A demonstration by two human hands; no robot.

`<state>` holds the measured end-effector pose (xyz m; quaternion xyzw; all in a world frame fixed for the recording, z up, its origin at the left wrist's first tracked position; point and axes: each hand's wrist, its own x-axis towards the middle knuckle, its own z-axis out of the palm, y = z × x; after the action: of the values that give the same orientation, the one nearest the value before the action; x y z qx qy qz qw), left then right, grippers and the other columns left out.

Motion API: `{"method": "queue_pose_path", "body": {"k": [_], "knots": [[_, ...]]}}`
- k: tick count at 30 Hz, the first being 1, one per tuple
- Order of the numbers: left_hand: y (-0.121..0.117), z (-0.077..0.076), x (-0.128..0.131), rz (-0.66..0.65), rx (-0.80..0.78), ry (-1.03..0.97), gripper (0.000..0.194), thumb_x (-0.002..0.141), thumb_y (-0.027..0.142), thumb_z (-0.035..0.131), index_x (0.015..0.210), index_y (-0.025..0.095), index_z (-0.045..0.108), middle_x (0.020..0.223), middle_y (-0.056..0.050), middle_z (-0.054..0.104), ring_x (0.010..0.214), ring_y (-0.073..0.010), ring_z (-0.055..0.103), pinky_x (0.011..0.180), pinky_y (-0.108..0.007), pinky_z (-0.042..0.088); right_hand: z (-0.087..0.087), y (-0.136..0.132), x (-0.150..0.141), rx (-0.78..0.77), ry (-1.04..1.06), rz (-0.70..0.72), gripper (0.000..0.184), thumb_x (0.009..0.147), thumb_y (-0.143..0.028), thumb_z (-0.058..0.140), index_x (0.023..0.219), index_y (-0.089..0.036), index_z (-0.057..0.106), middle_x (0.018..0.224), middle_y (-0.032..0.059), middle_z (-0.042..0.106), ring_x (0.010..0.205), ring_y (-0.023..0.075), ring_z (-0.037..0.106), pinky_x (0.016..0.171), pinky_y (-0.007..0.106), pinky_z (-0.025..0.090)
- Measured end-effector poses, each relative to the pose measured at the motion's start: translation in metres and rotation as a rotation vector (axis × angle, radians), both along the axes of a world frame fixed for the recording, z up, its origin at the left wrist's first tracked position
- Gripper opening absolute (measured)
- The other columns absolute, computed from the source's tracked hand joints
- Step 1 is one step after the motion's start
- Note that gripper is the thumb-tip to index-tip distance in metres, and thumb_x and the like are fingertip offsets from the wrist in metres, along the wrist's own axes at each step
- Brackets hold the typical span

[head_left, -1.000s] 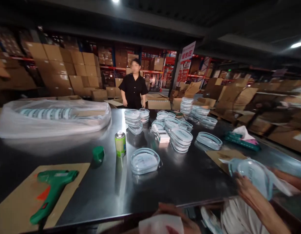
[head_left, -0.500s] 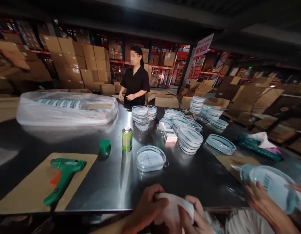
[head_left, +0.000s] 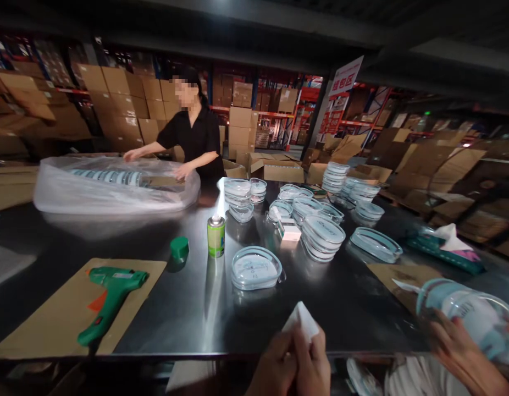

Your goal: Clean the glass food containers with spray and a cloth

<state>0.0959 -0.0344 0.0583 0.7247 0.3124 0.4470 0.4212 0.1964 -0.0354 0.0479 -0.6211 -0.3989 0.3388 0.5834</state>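
My left hand (head_left: 274, 360) and my right hand (head_left: 311, 363) are close together at the table's front edge. Both are closed on a folded white tissue (head_left: 303, 320), whose pointed end sticks up above the fingers. Beyond them lies a clear oval case (head_left: 256, 268) with a pale blue rim and a printed white face. A green-labelled can (head_left: 216, 236) stands upright to its left, beside a green cap (head_left: 179, 248). Further left, a green glue gun (head_left: 114, 297) lies on a cardboard sheet (head_left: 36, 324).
Several stacked oval cases (head_left: 322, 236) and a small white box (head_left: 288, 229) stand mid-table. At right, a nearby person's hands (head_left: 464, 346) hold another case (head_left: 471, 311) near a tissue pack (head_left: 444, 250). Across the table, a person in black (head_left: 192, 137) touches a plastic-wrapped box (head_left: 114, 192).
My hands have come together, and the tissue between them is folded smaller, into a point. The person across has moved left and now reaches over the wrapped box.
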Motion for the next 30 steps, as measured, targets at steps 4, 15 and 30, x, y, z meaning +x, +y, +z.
{"method": "queue_pose_path", "body": {"k": [4,15,30], "knots": [[0.010,0.011,-0.026,-0.039,0.050,0.009,0.030,0.091,0.036,0.046,0.107,0.024,0.069,0.110,-0.010,0.070,0.104,-0.0229,0.063,0.095,-0.033,0.047,0.006,0.013,0.012,-0.135,0.275,-0.048,0.067,0.056,-0.073,0.065,0.094,-0.018,0.060,0.074,0.0042,0.065,0.069,0.0224,0.060,0.060,0.030,0.050],[0.128,-0.005,-0.106,0.700,-0.539,-0.260,0.035,0.066,0.049,0.067,0.068,0.016,0.057,0.059,0.001,0.051,0.055,-0.0156,0.053,0.051,-0.028,0.044,-0.005,0.074,0.028,0.118,0.123,-0.086,0.049,0.061,-0.058,0.067,0.087,-0.016,0.064,0.080,0.0024,0.058,0.071,0.0179,0.054,0.059,0.026,0.045],[0.167,0.016,-0.097,0.471,-0.698,-0.480,0.023,0.063,0.028,0.076,0.062,0.012,0.059,0.055,-0.002,0.061,0.049,-0.0085,0.053,0.046,-0.017,0.037,-0.005,0.133,0.016,0.067,0.517,0.163,0.053,0.048,-0.052,0.078,0.081,-0.012,0.067,0.064,0.0045,0.066,0.059,0.0208,0.060,0.058,0.031,0.046]]}}
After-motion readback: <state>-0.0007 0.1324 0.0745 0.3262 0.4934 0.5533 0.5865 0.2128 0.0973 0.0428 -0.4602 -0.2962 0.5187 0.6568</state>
